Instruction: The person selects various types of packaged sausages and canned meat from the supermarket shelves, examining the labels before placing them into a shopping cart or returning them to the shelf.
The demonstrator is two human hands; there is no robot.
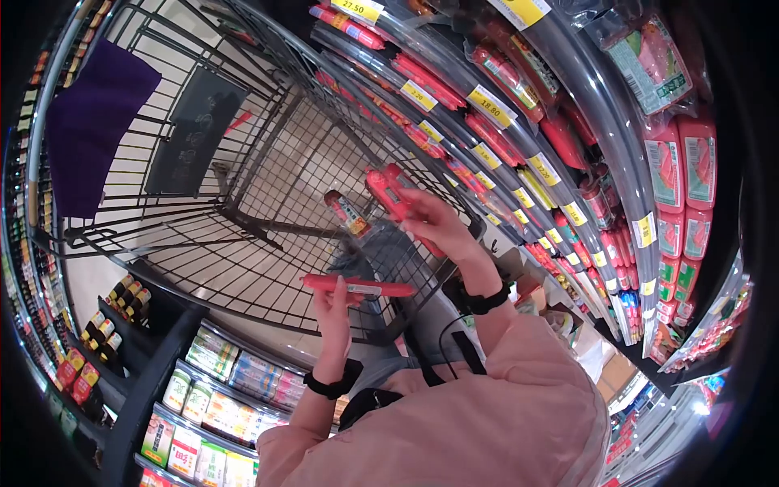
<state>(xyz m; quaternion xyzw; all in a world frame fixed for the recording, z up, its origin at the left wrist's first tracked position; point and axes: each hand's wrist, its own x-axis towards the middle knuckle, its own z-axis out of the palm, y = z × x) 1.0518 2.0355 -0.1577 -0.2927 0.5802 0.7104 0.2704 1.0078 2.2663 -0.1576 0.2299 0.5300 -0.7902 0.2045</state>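
Observation:
My left hand (pixel 332 315) is closed around a red ham sausage (pixel 381 289) in a plastic casing with a pale label, held level over the near side of the shopping cart (pixel 268 219). Higher and to the right, my right hand (pixel 438 221) grips red ham sausages (pixel 383 193), two of them side by side, their lower parts partly hidden by my fingers. A bottle (pixel 347 213) with a dark cap and a colourful label lies in the cart, just left of my right hand.
Shelves of red packaged sausages (pixel 682 166) with yellow price tags (pixel 492 106) run along the right. A purple panel (pixel 101 130) and a grey panel (pixel 195 130) hang on the cart's left end. Cans (pixel 177 390) and bottles (pixel 130 296) stand on shelves at lower left.

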